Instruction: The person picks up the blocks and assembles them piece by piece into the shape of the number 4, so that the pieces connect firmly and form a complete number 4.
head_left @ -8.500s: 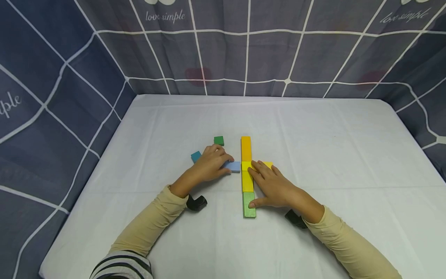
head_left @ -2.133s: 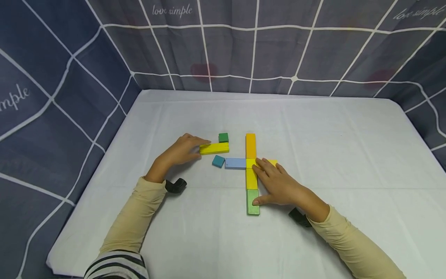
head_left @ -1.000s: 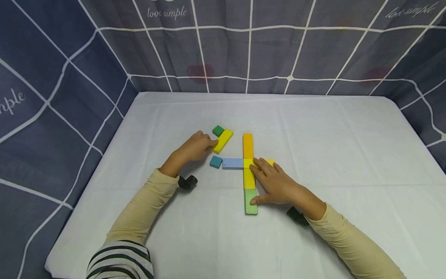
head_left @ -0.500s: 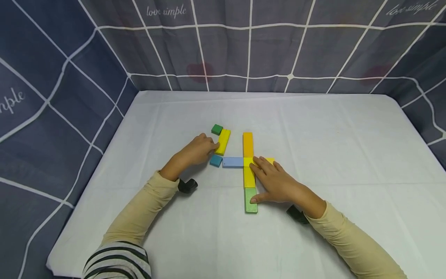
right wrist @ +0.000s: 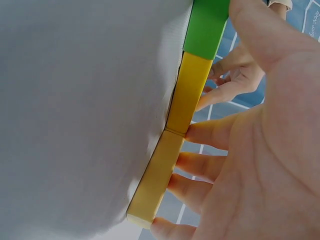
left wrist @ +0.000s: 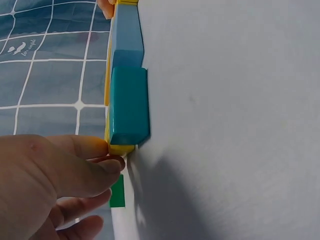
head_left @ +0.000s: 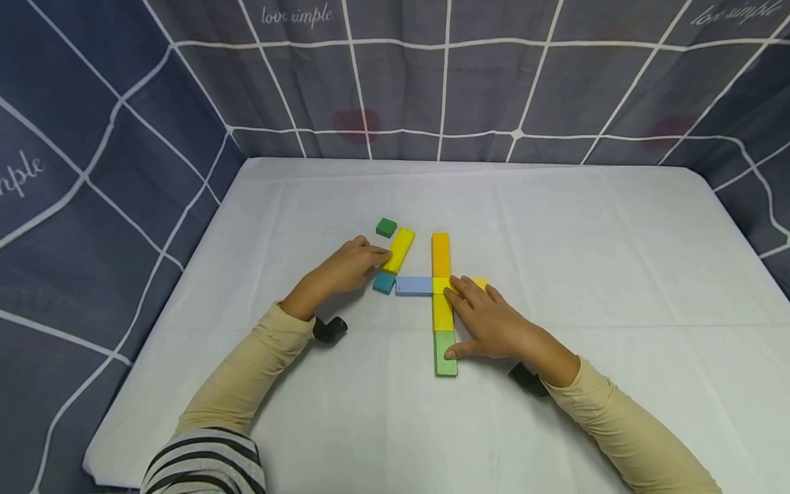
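Note:
Wooden blocks form a cross in the head view: an orange block (head_left: 441,254), a yellow block (head_left: 442,313) and a light green block (head_left: 446,353) in a column, a light blue block (head_left: 414,286) at left, another yellow block (head_left: 480,282) at right, partly covered. My right hand (head_left: 490,329) lies spread over the cross, fingers straight, thumb on the light green block. My left hand (head_left: 352,266) touches the left side of a tilted long yellow block (head_left: 400,250) with its fingertips. A teal block (head_left: 384,283) sits between this block's near end and the light blue one.
A dark green block (head_left: 386,228) lies apart behind the tilted yellow block. All rest on a white cloth-covered table (head_left: 555,240). Dark checked curtains (head_left: 481,89) stand behind and at the sides. Black wrist cameras (head_left: 330,330) hang under both wrists.
My left hand has turned the long yellow block from lying crosswise to a steep slant, its near end now by the teal block. The dark green block shifted away slightly. My right hand stays put.

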Motion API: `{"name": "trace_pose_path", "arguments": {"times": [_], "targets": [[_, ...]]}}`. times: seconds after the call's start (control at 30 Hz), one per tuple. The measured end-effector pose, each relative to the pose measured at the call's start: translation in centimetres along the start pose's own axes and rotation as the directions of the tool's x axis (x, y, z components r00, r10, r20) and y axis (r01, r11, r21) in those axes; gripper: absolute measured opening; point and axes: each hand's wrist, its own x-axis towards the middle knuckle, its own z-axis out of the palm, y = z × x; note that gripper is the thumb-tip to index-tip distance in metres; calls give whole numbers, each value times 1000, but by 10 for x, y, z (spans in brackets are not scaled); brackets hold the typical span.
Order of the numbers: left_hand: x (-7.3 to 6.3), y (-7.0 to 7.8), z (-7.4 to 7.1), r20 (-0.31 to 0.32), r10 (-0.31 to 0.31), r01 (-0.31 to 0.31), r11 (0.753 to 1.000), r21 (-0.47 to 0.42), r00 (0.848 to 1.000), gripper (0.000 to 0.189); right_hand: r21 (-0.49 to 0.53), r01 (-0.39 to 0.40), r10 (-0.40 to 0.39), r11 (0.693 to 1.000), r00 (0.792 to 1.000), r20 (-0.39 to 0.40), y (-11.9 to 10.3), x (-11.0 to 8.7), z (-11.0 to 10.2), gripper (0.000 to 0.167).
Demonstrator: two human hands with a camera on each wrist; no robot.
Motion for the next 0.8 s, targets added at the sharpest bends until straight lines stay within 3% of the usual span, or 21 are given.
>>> {"name": "trace_pose_path", "arguments": {"times": [0.33, 0.47, 0.63, 0.8], "targets": [[3, -9, -4, -35, 6, -7, 999, -36, 999, 44, 3, 5, -5, 1000, 1000, -4, 1, 0, 0, 106], [13, -21, -10, -84, -50, 46, 998, -46, 995, 45, 1, 5, -5, 1000, 1000, -2, 1, -1, 0, 106], [33, -33, -13, -93, -148, 146, 989, -20, 985, 45, -5, 2, -3, 1000, 1000, -8, 3, -2, 1, 106], [42, -39, -9, -101, -151, 153, 988, 18, 983, 42, -5, 3, -3, 1000, 1000, -7, 2, -2, 2, 106]]}}
